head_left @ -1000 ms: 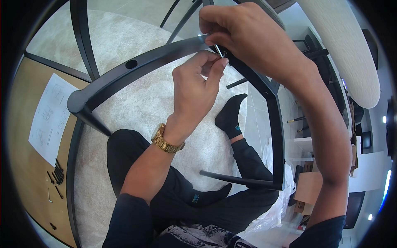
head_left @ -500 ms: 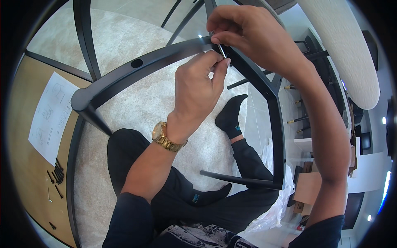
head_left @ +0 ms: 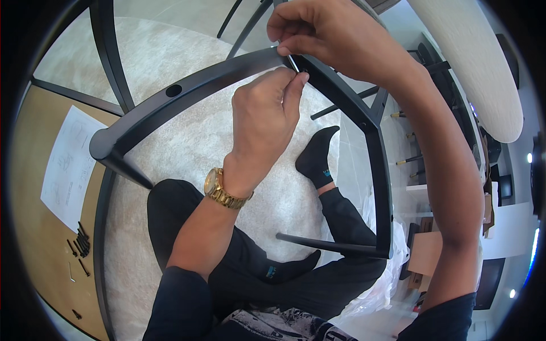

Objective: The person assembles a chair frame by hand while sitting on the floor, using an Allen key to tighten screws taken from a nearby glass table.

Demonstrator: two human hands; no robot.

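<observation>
A black metal chair frame point(head_left: 210, 79) stands tilted over my legs. At its far corner I hold a thin silver rod, which looks like a hex key point(head_left: 293, 63). My right hand point(head_left: 335, 42) is closed in a pinch around its upper part. My left hand point(head_left: 261, 111), with a gold watch point(head_left: 223, 190) at the wrist, pinches the lower end between thumb and forefinger, close to the frame's inner side. Those fingertips hide where the rod ends, and whether a bolt sits there cannot be made out.
On the left, a brown board point(head_left: 34, 153) with a black rim carries a printed instruction sheet point(head_left: 71, 165), several black bolts point(head_left: 82, 241) and a small L-shaped hex key point(head_left: 71, 271). A pale round rug point(head_left: 170, 148) lies below. Clear plastic wrapping point(head_left: 375, 284) is at the right.
Both hands and the rod have shifted slightly left in the view, along with the frame's far corner. The pinch of each hand stays the same.
</observation>
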